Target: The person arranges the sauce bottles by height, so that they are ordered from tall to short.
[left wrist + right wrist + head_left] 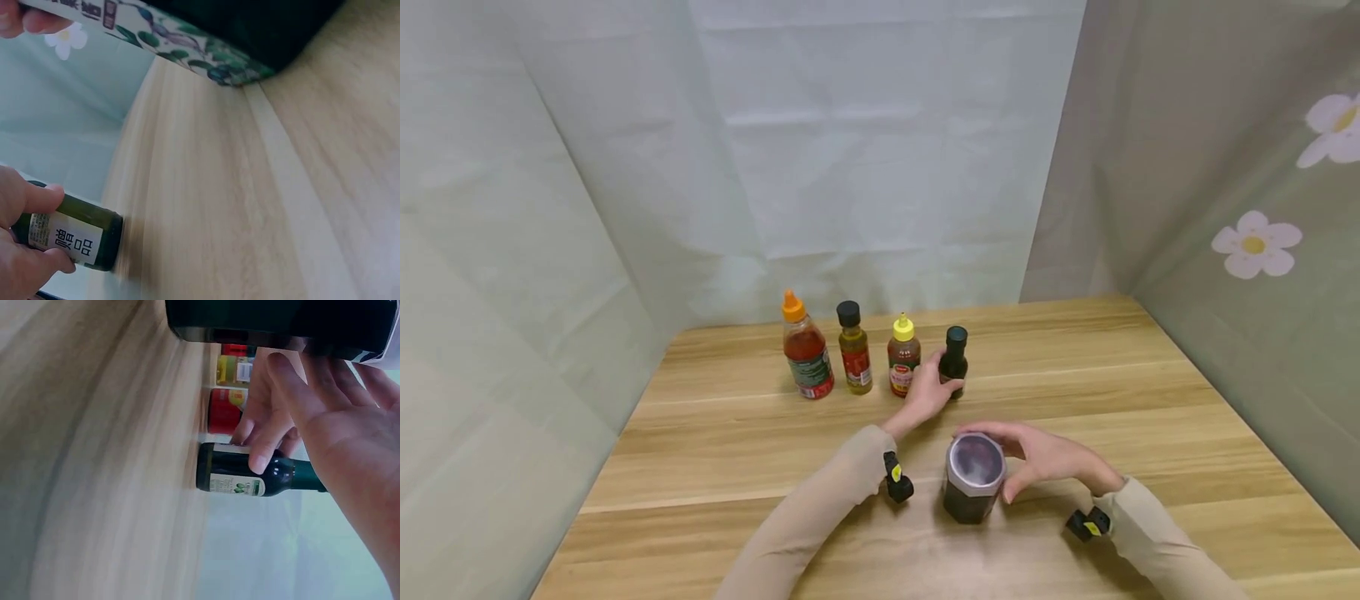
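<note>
My left hand (pixel 928 390) grips a small dark green bottle (pixel 954 360) at the right end of the row, thumb and fingers on either side of its body. A pale label shows on this bottle (pixel 94 231) in the left wrist view. Nearer to me is a dark faceted jar (pixel 967 502) with a pale grey top. My right hand (pixel 1048 457) curves round it from the right, fingers behind and thumb at the near side. In the left wrist view, fingertips (pixel 44 24) lie on the jar's plant-patterned label (pixel 169 40).
Left of the green bottle stand a yellow-capped sauce bottle (pixel 903 357), a black-capped bottle (pixel 855 350) and an orange-capped red sauce bottle (pixel 808 358). They line the back of the wooden table (pixel 700 467). Pale cloth (pixel 880 150) hangs behind and at both sides.
</note>
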Demonstrator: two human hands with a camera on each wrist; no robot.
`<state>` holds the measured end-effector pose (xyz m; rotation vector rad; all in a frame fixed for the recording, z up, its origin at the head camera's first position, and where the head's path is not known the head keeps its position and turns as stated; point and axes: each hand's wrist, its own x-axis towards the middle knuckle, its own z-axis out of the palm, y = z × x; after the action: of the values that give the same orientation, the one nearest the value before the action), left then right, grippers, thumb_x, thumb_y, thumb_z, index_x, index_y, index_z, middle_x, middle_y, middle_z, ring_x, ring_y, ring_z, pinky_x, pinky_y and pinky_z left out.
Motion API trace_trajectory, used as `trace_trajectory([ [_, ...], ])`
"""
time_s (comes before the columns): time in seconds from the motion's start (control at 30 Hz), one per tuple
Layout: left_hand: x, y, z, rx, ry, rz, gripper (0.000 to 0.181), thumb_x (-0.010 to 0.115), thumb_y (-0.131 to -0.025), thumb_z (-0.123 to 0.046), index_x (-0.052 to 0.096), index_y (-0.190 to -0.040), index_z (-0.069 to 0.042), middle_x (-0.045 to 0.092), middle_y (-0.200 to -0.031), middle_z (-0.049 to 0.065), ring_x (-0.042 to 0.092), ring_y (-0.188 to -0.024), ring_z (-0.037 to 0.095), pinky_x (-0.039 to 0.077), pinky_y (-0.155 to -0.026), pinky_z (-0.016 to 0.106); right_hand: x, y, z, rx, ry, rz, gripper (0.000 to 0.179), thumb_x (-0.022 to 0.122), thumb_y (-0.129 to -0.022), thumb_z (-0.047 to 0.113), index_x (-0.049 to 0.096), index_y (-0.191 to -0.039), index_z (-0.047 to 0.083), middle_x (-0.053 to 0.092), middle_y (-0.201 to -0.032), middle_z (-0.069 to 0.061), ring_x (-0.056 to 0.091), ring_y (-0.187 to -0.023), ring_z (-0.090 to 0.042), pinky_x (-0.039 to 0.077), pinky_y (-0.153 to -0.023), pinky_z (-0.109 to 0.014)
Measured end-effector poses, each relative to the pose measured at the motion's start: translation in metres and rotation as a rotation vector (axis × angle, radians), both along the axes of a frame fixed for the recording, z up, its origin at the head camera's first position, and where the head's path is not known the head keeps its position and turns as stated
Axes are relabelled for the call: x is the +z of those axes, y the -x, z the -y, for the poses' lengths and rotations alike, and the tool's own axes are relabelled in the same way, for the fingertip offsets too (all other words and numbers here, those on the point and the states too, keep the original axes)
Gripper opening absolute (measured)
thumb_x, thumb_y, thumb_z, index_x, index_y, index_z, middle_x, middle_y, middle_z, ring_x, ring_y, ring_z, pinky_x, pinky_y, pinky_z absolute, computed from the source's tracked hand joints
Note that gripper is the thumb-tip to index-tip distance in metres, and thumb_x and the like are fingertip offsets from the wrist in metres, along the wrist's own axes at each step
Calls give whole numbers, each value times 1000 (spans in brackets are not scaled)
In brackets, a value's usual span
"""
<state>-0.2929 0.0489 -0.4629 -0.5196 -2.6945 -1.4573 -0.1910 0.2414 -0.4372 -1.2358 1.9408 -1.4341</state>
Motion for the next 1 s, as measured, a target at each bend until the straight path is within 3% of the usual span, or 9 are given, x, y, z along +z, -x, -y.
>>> trace_trajectory([
  [0.2, -1, -1, 1, -11, 33, -25, 59, 70, -89, -13, 44, -139, 3, 62, -126, 22, 61, -116, 31, 51, -100, 39, 3, -2, 5, -14, -40, -35, 90, 83, -75, 17, 33, -148, 3, 40, -146, -28, 42, -134, -5, 33, -112, -21],
  [0.37, 1, -4, 1, -27, 19, -18, 57, 68, -90, -12, 43, -139, 3, 61, -127, 21, 61, -117, 31, 50, -100, 40, 3, -3, 5, -26, -44, -110, 85, 82, -75, 9, 35, -145, -1, 46, -141, -26, 44, -132, -4, 35, -110, -20],
  [0.57, 1, -4, 0, -17, 14, -19, 53, 68, -90, -11, 46, -136, 2, 63, -124, 20, 62, -115, 30, 51, -100, 39, 2, -2, 6, -39, -16, -103, 82, 81, -76, 11, 37, -144, -1, 47, -140, -26, 46, -131, -7, 35, -111, -21],
  [0.77, 0, -3, -1, -3, 6, -1, 55, 69, -89, -10, 45, -137, 2, 62, -127, 21, 61, -117, 30, 50, -101, 39, 5, -1, 4, -126, -9, -188, 81, 82, -75, 12, 39, -144, 0, 53, -137, -20, 48, -128, -4, 38, -109, -19],
  [0.87, -1, -3, -1, -2, 8, 3, 56, 68, -89, -10, 44, -139, 2, 61, -128, 21, 60, -118, 31, 49, -102, 40, 10, 1, 2, -173, 22, -207, 81, 82, -74, 11, 41, -142, -2, 54, -135, -23, 49, -127, -4, 39, -108, -19],
  [1.0, -2, -3, 0, -2, 14, -18, 57, 69, -89, -10, 44, -138, 3, 61, -127, 22, 61, -117, 31, 50, -100, 40, 16, 3, -1, -263, 26, -296, 78, 81, -75, 9, 41, -140, -5, 54, -132, -26, 50, -125, -2, 42, -104, -20],
])
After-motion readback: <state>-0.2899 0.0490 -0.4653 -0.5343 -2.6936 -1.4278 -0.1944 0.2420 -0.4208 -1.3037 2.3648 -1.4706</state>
